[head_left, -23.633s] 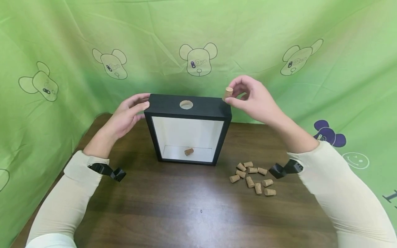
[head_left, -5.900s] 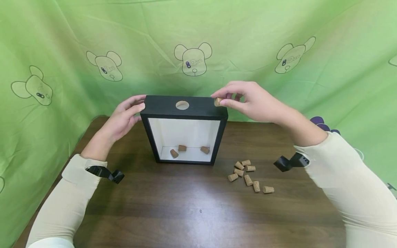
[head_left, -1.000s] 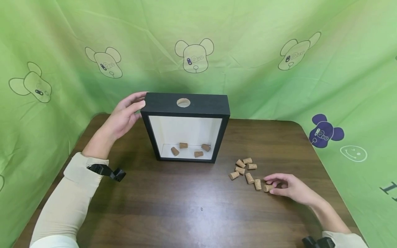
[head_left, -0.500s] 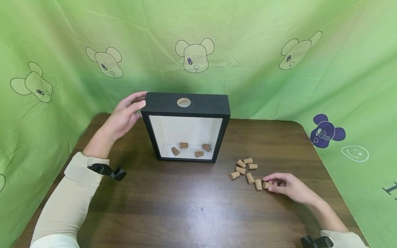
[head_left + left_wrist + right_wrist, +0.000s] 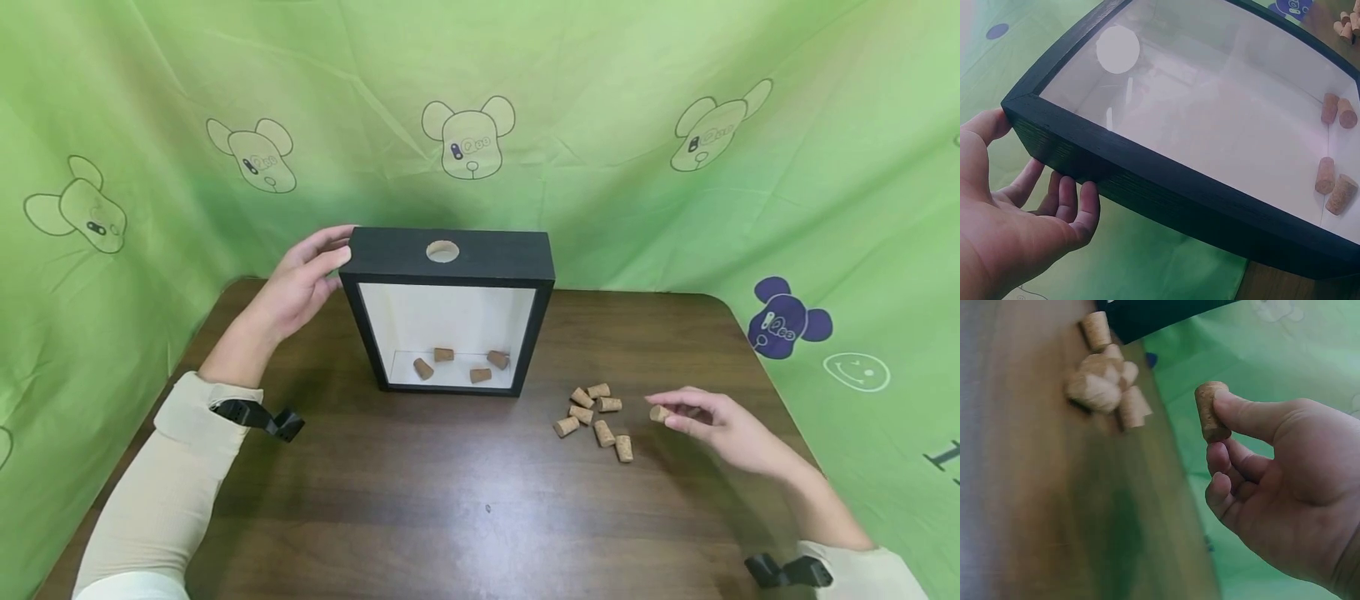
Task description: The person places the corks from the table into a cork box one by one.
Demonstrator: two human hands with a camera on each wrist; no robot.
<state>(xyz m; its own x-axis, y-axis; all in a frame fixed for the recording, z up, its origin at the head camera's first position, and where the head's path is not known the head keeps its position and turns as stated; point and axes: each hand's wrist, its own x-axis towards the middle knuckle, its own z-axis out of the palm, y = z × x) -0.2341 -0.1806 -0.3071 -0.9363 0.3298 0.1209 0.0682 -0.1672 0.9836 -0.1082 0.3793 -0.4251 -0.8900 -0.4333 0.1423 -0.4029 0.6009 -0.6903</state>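
Note:
A black shadow box (image 5: 495,255) with a clear front and white inside stands upright on the table, a round hole (image 5: 442,252) in its top. Several corks (image 5: 423,368) lie on its floor. My left hand (image 5: 296,283) grips the box's upper left corner, thumb at the edge and fingertips against the side, as the left wrist view shows. In my right hand (image 5: 727,429) a tapered cork (image 5: 1205,414) is pinched between thumb and fingers, raised over the table's right part. Left of that hand, several loose corks (image 5: 603,433) lie in a cluster on the wood.
The brown wooden table (image 5: 375,500) has a rounded far right corner. A green cloth (image 5: 615,167) printed with bear heads hangs behind it and along both sides. Black cameras (image 5: 258,415) sit on both wrists over pale sleeves.
My right hand has picked up the rightmost cork from the table and moved up and away with it. The left hand stays on the box. Earlier, fewer corks lay inside the box.

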